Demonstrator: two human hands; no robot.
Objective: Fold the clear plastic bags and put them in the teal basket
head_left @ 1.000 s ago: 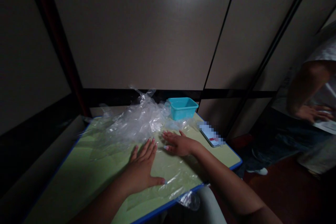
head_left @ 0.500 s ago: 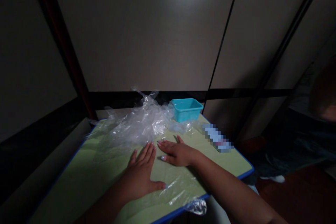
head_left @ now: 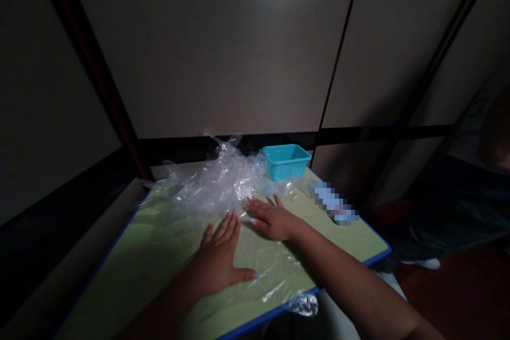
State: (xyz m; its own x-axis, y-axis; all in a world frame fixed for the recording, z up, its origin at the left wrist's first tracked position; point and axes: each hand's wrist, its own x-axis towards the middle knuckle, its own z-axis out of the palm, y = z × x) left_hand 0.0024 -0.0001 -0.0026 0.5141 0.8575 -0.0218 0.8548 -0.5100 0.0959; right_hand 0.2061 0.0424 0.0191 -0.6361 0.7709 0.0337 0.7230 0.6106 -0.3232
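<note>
My left hand (head_left: 221, 260) lies flat with its fingers spread, pressing on a clear plastic bag (head_left: 274, 281) laid out on the table (head_left: 131, 255). Close by, my right hand (head_left: 273, 219) is stretched out flat too, its fingertips at the far part of that bag. Nothing is gripped in either hand. The bag's near end hangs over the table's blue front edge. Just beyond my fingers rises a crumpled heap of clear plastic bags (head_left: 219, 180); where the flat bag ends and the heap begins is hard to tell.
A turquoise plastic basket (head_left: 289, 167) stands at the table's back right corner. A blurred-out flat object (head_left: 333, 203) lies along the right edge. Behind the table are cabinet panels (head_left: 231, 53). A person (head_left: 458, 212) is at the far right in shadow.
My right hand has slid slightly away from me along the plastic, widening the gap to my left hand, which stays flat. The whole view has shifted a little.
</note>
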